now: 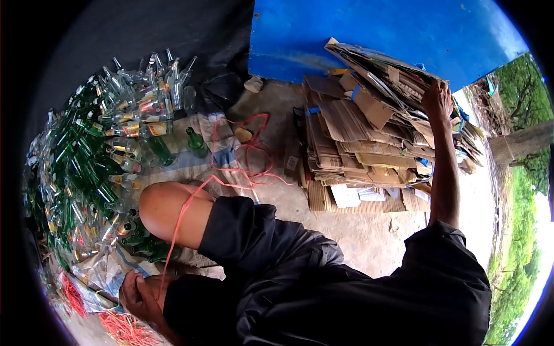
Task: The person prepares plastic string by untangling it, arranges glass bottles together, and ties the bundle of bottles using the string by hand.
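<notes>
Upper right, the right hand (438,100) grips the cardboard stack (375,132), apparently steadying it; shifting it calls for firm hold. Lower left, the left hand (138,295) curls near pink twine (183,214), its grip unclear.

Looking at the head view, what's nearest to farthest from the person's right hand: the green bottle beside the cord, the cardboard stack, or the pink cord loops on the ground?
From the right hand:
1. Cardboard stack: right at the hand.
2. Pink cord loops: picture-left of the stack.
3. Green bottle: farther picture-left.
</notes>
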`<state>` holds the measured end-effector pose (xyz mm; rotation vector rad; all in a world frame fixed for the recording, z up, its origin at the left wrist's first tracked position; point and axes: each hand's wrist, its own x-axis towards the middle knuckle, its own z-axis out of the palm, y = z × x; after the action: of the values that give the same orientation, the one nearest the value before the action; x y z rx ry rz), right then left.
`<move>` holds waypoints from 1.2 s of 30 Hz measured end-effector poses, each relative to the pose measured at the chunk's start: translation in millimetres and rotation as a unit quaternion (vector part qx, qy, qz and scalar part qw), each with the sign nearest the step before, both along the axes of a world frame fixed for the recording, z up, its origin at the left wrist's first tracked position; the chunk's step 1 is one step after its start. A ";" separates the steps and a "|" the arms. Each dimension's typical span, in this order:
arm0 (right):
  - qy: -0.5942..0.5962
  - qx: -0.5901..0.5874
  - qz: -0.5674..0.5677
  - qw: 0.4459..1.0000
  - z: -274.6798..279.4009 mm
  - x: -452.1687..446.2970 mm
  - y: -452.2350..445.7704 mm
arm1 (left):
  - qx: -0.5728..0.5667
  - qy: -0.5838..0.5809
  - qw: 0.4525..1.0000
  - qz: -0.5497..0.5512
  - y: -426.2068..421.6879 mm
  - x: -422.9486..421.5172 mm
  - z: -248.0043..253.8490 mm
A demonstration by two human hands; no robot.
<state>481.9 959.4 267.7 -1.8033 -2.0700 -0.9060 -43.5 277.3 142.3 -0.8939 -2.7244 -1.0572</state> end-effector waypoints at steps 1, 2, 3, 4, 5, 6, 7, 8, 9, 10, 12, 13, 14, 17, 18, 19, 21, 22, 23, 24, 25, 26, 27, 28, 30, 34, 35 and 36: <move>0.014 0.004 0.001 1.000 1.0 -0.8 -6.6 | -0.003 -0.002 1.000 0.000 0.2 0.4 0.5; 0.015 0.021 0.014 1.000 2.3 -3.1 -15.8 | -0.006 -0.005 1.000 -0.001 -0.9 0.4 0.2; 0.016 0.039 0.027 0.999 3.9 -7.1 -25.6 | 0.000 -0.012 1.000 0.005 -0.9 0.8 0.1; 0.017 0.056 0.039 0.998 5.1 -10.5 -33.8 | 0.006 -0.019 1.000 0.012 -0.7 1.3 0.0; 0.030 0.057 0.049 0.997 5.6 -13.6 -39.4 | 0.012 -0.026 0.999 0.018 -0.2 1.9 0.0; 0.043 0.058 0.059 0.996 5.8 -16.7 -43.8 | 0.020 -0.036 0.999 0.020 1.4 2.9 1.0; 0.057 0.058 0.070 0.994 5.3 -17.6 -46.1 | 0.028 -0.047 0.998 0.021 2.9 4.3 2.7; 0.068 0.065 0.083 0.992 1.0 -15.1 -40.7 | 0.036 -0.056 0.997 0.024 3.9 4.7 3.9; 0.071 0.064 0.101 0.990 -2.1 -12.4 -35.5 | 0.039 -0.056 0.997 0.021 4.0 4.4 3.9; 0.074 0.063 0.121 0.988 -4.2 -11.4 -31.7 | 0.042 -0.055 0.997 0.020 3.6 4.2 2.8; 0.077 0.080 0.162 0.981 -12.0 -11.1 -28.2 | 0.036 -0.038 0.999 0.007 1.1 2.6 0.6; 0.071 0.090 0.156 0.981 -10.7 -15.6 -32.5 | 0.029 -0.021 0.999 -0.004 0.5 0.7 0.1; 0.066 0.099 0.153 0.981 -9.8 -21.0 -38.1 | 0.020 -0.004 1.000 -0.011 -1.5 0.4 0.2; 0.059 0.088 0.216 0.971 -2.8 -44.8 -59.3 | 0.022 0.011 1.000 -0.013 -1.5 2.9 -0.1; 0.081 0.071 0.251 0.962 -4.1 -56.7 -71.8 | 0.049 -0.019 0.999 -0.003 -1.4 4.0 -3.3; 0.104 0.053 0.289 0.950 -3.3 -77.3 -88.9 | 0.076 -0.047 0.996 0.013 -0.3 6.0 -3.3; 0.232 -0.029 0.316 0.920 -12.0 -130.1 -134.1 | 0.029 0.001 1.000 -0.004 13.4 19.2 17.1; 0.248 -0.089 0.315 0.912 -14.1 -156.5 -160.3 | 0.022 -0.008 1.000 -0.006 19.4 26.0 25.1; 0.300 -0.123 0.377 0.867 -24.6 -179.9 -181.5 | 0.016 -0.016 1.000 -0.009 23.9 31.6 33.3; 0.291 -0.167 0.413 0.847 -26.2 -206.0 -209.3 | -0.017 0.010 0.999 -0.037 27.9 34.4 44.8; 0.280 -0.206 0.449 0.823 -27.0 -233.5 -235.3 | -0.047 0.036 0.996 -0.066 32.3 36.8 54.6; 0.286 -0.235 0.499 0.784 -34.2 -257.1 -255.6 | -0.030 -0.017 0.998 -0.049 35.0 41.8 58.1; 0.289 -0.262 0.545 0.742 -40.8 -279.0 -274.6 | 0.015 -0.092 0.995 -0.026 26.6 41.3 46.8; 0.284 -0.277 0.605 0.690 -47.2 -302.2 -293.4 | 0.013 -0.100 0.995 -0.023 21.5 40.9 43.6; 0.263 -0.302 0.705 0.585 -56.2 -345.4 -335.3 | 0.000 -0.100 0.995 -0.025 16.2 43.1 48.0; 0.168 -0.361 0.796 0.457 -72.6 -399.1 -413.1 | -0.030 -0.113 0.993 0.001 7.9 46.9 56.0; 0.147 -0.365 0.804 0.446 -79.0 -407.8 -429.8 | -0.036 -0.128 0.991 0.015 7.3 49.1 61.7; 0.128 -0.326 0.816 0.459 -92.5 -414.7 -442.2 | -0.021 -0.128 0.991 0.017 4.5 51.3 61.5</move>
<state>67.2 517.2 175.2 0.6019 -2.5623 0.7563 7.8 281.8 203.8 -0.7619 -2.9677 -1.1872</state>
